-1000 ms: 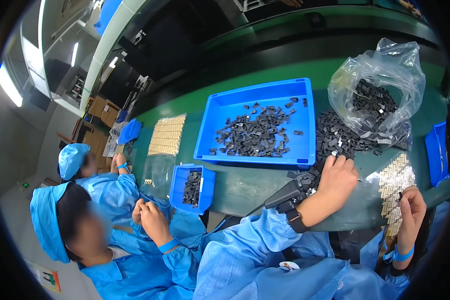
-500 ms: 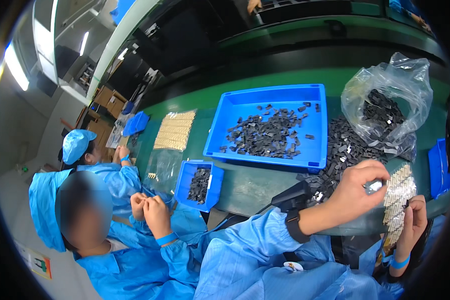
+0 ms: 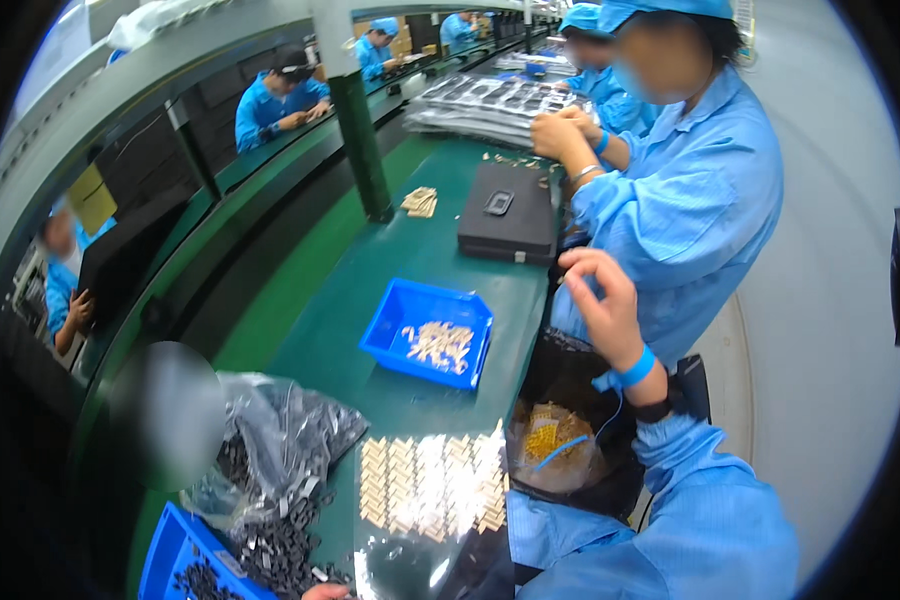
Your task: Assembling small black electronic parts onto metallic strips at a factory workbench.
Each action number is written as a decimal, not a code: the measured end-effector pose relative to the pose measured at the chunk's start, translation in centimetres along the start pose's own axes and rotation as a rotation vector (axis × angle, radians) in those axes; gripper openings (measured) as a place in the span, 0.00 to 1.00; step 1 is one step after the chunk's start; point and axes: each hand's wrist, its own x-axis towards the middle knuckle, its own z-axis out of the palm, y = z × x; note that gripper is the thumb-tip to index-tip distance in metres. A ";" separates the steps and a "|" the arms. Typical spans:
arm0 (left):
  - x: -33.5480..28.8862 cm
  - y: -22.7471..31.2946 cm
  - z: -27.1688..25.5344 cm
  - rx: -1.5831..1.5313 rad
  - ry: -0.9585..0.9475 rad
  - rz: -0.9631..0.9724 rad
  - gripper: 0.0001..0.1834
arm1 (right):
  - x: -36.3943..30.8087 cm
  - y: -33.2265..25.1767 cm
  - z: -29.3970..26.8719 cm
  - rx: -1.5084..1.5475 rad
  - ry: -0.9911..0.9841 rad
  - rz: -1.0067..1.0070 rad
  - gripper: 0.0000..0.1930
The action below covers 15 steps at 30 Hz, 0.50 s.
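Observation:
My right hand [image 3: 605, 305], with a blue band at its wrist, is raised beyond the table's right edge. Its fingers are loosely bent and apart, with nothing visible in them. Below it hangs a dark bag [image 3: 580, 495] with yellow and clear scraps inside. Of my left hand [image 3: 325, 592] only a bit shows at the lower edge, beside a glossy clear sheet [image 3: 372, 565]; its fingers are mostly hidden. Rows of small tan pieces [image 3: 400, 490] lie on that sheet. Next to it are loose black parts [image 3: 280, 540] and a clear plastic bag [image 3: 290, 420].
A blue bin [image 3: 385, 325] of tan pieces stands mid-table. Farther off are a black case [image 3: 510, 225] with a small dark frame on top, a tan stack [image 3: 420, 202] and a green post [image 3: 360, 150]. A co-worker [image 3: 680, 190] in blue stands at the right.
The view has swung far to the right. My right hand has left the sheet of tan pieces and risen over the dark bag. My left hand has dropped mostly out of view.

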 end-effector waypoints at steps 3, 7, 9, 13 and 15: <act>0.4 0.4 0.7 0.002 -0.055 -0.008 0.12 | 2.2 5.6 -3.2 -0.114 0.187 0.054 0.04; 1.2 0.2 1.1 0.026 -0.084 -0.018 0.11 | 0.8 6.7 -3.1 0.034 0.330 0.183 0.04; 1.8 -0.1 1.7 0.045 -0.099 -0.038 0.11 | -0.4 4.3 -1.4 0.029 0.304 0.174 0.04; 3.2 -0.5 2.7 0.091 -0.125 -0.089 0.11 | -3.2 -0.1 2.4 0.054 0.052 0.050 0.03; 3.5 0.0 3.7 0.111 -0.134 -0.115 0.10 | -3.7 -1.9 3.6 0.137 -0.024 -0.019 0.03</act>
